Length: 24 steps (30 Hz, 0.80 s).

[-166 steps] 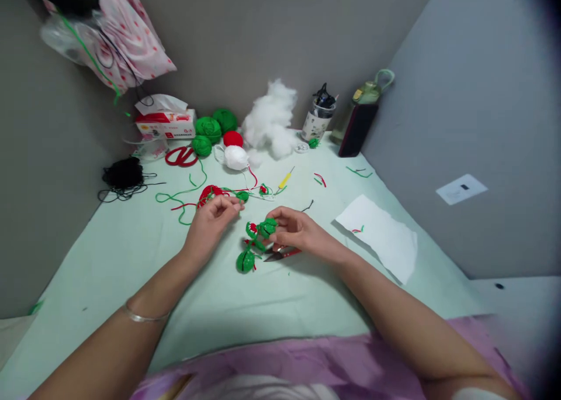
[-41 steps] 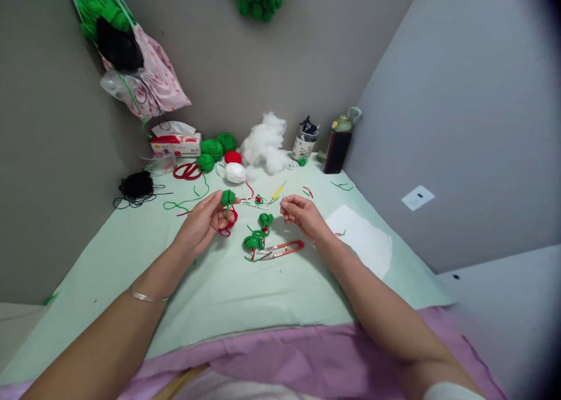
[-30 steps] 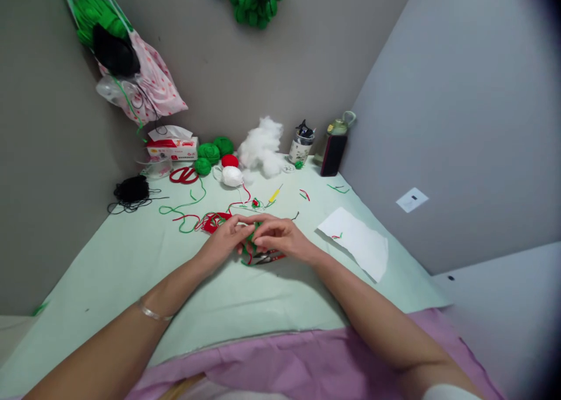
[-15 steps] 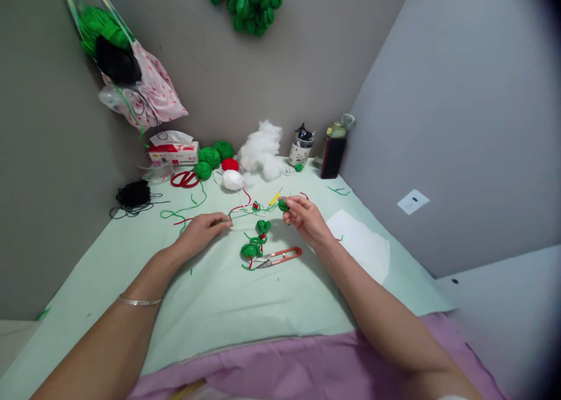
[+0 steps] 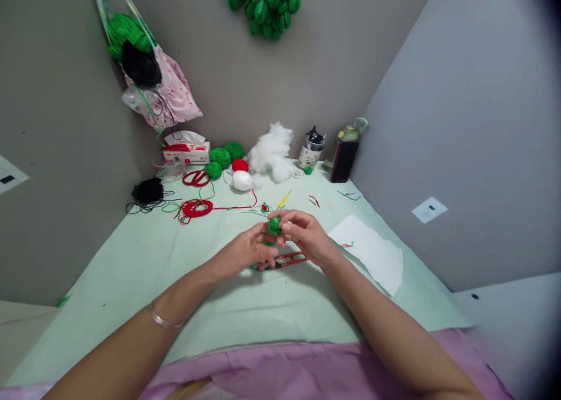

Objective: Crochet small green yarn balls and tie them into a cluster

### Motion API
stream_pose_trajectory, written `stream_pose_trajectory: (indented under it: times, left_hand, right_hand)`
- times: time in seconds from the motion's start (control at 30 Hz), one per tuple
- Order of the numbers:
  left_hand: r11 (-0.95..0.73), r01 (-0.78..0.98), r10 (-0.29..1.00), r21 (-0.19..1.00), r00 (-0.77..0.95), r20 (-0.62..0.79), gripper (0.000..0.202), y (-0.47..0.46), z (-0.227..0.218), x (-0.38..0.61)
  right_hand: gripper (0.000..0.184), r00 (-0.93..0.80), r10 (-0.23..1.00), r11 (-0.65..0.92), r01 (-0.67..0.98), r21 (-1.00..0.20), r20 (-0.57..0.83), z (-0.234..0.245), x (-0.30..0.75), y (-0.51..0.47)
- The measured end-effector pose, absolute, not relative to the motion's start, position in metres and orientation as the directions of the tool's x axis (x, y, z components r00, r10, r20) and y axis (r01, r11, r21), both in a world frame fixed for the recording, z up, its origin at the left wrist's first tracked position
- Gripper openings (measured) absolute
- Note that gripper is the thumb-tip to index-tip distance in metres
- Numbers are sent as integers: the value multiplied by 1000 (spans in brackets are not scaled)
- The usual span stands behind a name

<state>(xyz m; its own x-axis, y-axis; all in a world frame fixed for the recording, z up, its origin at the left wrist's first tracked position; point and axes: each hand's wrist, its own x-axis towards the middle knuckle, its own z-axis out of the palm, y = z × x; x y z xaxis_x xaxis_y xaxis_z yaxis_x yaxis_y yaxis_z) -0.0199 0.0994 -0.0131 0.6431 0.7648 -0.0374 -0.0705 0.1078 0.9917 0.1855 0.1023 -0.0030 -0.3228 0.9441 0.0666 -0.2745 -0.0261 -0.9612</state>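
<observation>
A small green crocheted ball [image 5: 274, 226] is pinched between the thumb and fingers of my right hand [image 5: 307, 234]. My left hand [image 5: 243, 251] has come up against the ball's left side, its fingers curved and apart; whether they touch the ball I cannot tell. Under the hands lie orange-handled thread snips [image 5: 293, 259], partly covered by my left fingers. Other small green crocheted pieces there are mostly hidden. A little red and green piece [image 5: 265, 207] and a yellow-handled crochet hook [image 5: 284, 200] lie just beyond my hands.
A red yarn coil [image 5: 196, 208], red scissors [image 5: 196, 178] and black yarn [image 5: 148, 190] are at the left. Green yarn balls [image 5: 220, 158], white stuffing [image 5: 272, 151], a pen cup [image 5: 311, 153] and a phone [image 5: 344, 161] line the back. White paper [image 5: 372, 254] lies at the right.
My left hand has moved right from the yarn to the green ball, uncovering the red coil. My right hand has brought the ball slightly nearer and left. The view has shifted.
</observation>
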Motion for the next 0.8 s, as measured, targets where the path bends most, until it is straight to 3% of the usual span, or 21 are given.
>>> stream_pose_trajectory:
  times: [0.1, 0.23, 0.4, 0.57, 0.67, 0.8]
  left_hand:
    - [154, -14, 706, 988, 702, -100, 35, 92, -12, -18]
    - [112, -71, 799, 991, 599, -48, 37, 104, -9, -34]
    - [70, -193, 899, 979, 437, 22, 36, 122, -5, -52]
    - [-57, -382, 986, 922, 123, 112, 28, 129, -3, -57]
    - [3, -462, 978, 887, 184, 93, 24, 127, -1, -57]
    - [98, -512, 954, 853, 291, 65, 25, 125, 1, -57]
  right_hand:
    - [21, -155, 986, 12, -335, -942, 68, -4, 193, 111]
    - [24, -1, 1000, 11, -362, -932, 12, -14, 204, 127]
    - [27, -81, 996, -51, -336, -940, -25, -20, 196, 126]
    - [27, -220, 975, -110, -315, -943, -40, -13, 190, 116]
    - [26, -244, 969, -121, -320, -940, -41, -10, 195, 116]
    - [25, -152, 988, -76, -337, -938, -25, -9, 200, 120]
